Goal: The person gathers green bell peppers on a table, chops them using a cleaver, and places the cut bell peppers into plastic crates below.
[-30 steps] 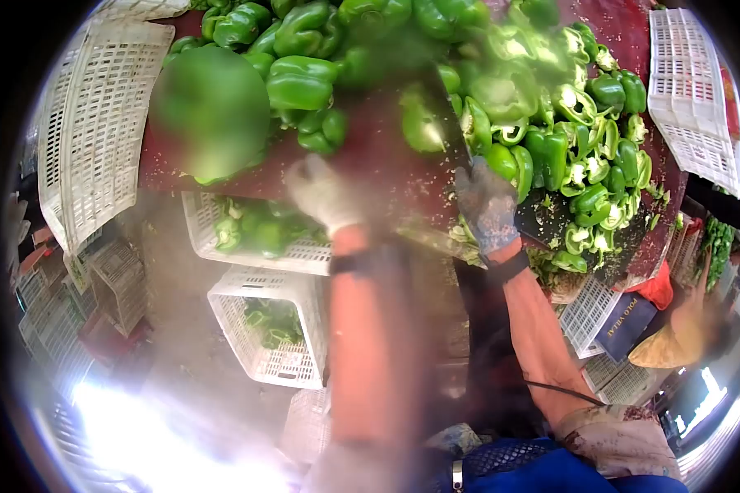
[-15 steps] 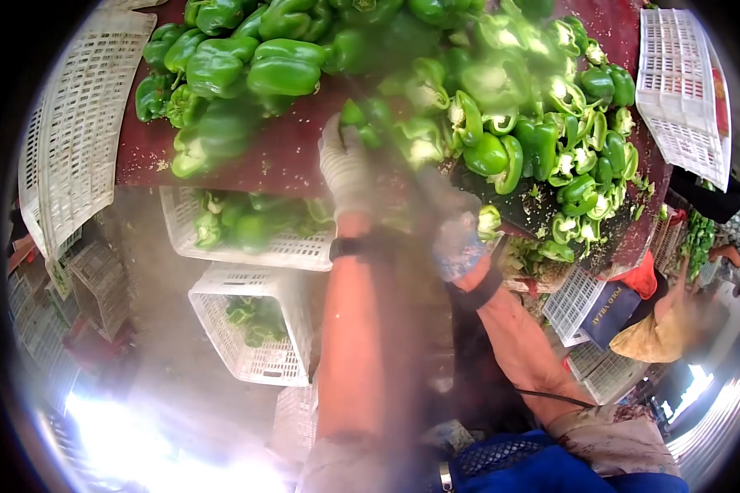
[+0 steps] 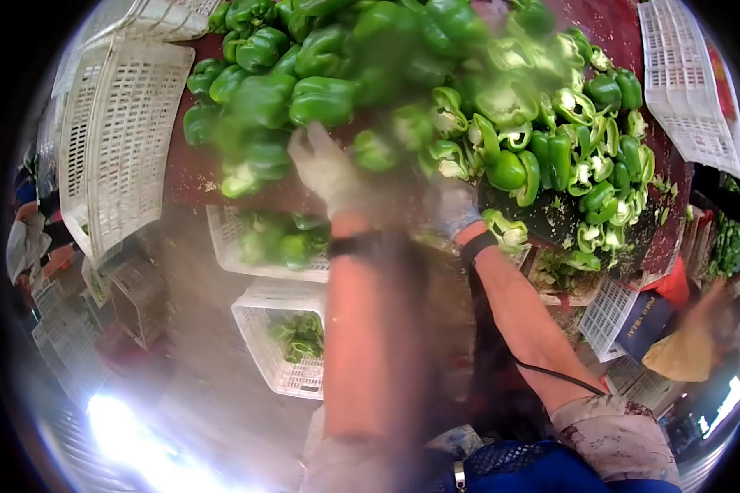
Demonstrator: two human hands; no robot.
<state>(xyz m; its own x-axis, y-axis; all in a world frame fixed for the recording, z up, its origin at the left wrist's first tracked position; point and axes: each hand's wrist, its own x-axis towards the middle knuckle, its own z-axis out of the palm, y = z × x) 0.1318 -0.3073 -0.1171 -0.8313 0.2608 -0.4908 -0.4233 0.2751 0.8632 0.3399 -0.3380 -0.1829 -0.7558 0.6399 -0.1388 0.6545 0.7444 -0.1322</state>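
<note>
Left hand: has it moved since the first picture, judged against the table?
Yes. Against the near edge of the dark red table, the left hand is farther in, nearer the whole green peppers.

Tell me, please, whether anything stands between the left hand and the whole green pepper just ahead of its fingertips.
Nothing visible does: the gloved left hand has its fingertips right at the near edge of the whole green pepper. I cannot tell whether they touch.
</note>
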